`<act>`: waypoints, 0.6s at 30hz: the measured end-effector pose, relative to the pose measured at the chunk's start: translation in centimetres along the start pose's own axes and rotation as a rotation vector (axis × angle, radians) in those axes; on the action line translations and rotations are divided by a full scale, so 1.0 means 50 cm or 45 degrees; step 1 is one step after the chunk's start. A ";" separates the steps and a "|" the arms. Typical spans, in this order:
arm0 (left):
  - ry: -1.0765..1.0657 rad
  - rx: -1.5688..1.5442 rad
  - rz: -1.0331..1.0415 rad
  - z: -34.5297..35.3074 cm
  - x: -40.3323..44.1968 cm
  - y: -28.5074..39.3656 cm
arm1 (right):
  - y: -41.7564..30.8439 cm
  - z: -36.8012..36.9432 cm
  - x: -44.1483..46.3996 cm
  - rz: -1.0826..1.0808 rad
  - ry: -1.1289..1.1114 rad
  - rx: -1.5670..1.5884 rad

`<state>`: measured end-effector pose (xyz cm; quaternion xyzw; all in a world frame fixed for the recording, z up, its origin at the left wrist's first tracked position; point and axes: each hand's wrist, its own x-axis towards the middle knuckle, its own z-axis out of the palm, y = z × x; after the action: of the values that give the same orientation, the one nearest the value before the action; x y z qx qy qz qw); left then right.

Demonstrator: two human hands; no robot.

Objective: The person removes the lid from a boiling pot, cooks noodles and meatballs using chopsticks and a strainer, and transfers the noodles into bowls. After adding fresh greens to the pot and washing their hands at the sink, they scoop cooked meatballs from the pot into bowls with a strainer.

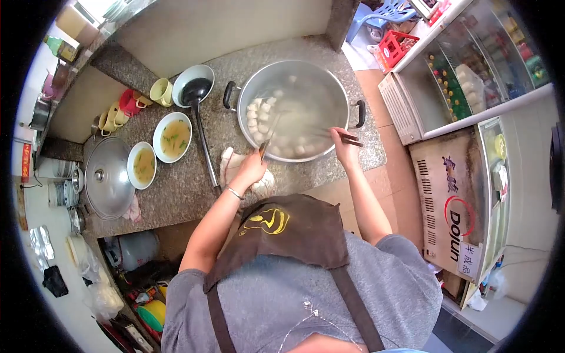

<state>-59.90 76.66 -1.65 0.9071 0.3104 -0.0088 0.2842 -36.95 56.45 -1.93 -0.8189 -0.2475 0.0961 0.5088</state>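
A large two-handled metal pot (pixel 242 126) holds cloudy, steaming liquid, with pale, blocky white pieces (pixel 259 116) gathered mostly at its left side. My left hand (pixel 253 167) is closed at the pot's near rim around a thin utensil (pixel 268 140); its far end fades into the steam, so I cannot make out its kind. At the near right rim, my right hand (pixel 343 144) grips dark chopsticks (pixel 352 139). Their front ends reach over the liquid and look blurred. A crumpled cloth (pixel 231 165) lies beside and under my left wrist.
Left of the pot, a black ladle (pixel 203 138) rests in a white bowl (pixel 206 71). Two soup bowls (pixel 172 137) (pixel 142 165), a metal lid (pixel 109 194) and several cups (pixel 160 92) share the stone counter (pixel 176 203). A glass-front fridge (pixel 406 106) stands right.
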 end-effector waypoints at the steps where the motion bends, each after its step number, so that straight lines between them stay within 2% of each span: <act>1: -0.248 -0.212 -0.193 -0.040 -0.007 0.026 | -0.004 -0.002 -0.005 0.003 0.008 0.002; 2: -0.499 -0.423 -0.389 -0.062 -0.010 0.041 | -0.010 -0.006 -0.009 0.015 0.057 0.182; 3: -0.482 -0.598 -0.390 -0.060 -0.010 0.033 | -0.014 -0.008 -0.011 0.026 0.106 0.361; 4: -0.489 -0.594 -0.384 -0.066 -0.008 0.020 | -0.011 -0.010 -0.012 0.029 0.115 0.360; 6: -0.759 -0.890 -0.601 -0.086 0.004 0.006 | -0.008 -0.020 -0.005 -0.042 0.063 0.063; 7: -0.810 -1.119 -0.624 -0.090 0.003 -0.002 | -0.010 -0.022 0.001 -0.081 0.012 0.127; 8: -0.817 -1.110 -0.608 -0.095 0.000 -0.002 | -0.011 -0.030 0.008 -0.083 0.029 0.125; 10: -0.743 -1.680 -0.768 -0.116 -0.019 0.007 | -0.063 -0.056 0.006 -0.018 0.062 0.281; 12: -0.806 -1.818 -0.764 -0.107 -0.022 -0.025 | -0.048 -0.061 0.014 -0.035 0.130 0.270; 15: -0.951 -2.351 -0.753 -0.096 -0.025 -0.047 | -0.093 -0.091 0.024 -0.125 -0.069 0.103; 18: -0.874 -2.356 -0.799 -0.102 -0.029 -0.040 | -0.116 -0.141 0.045 -0.009 -0.005 0.246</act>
<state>-63.04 79.81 1.90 0.1607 0.3204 -0.0987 0.9283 -33.90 54.10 6.65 -0.7648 -0.2411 0.1193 0.5854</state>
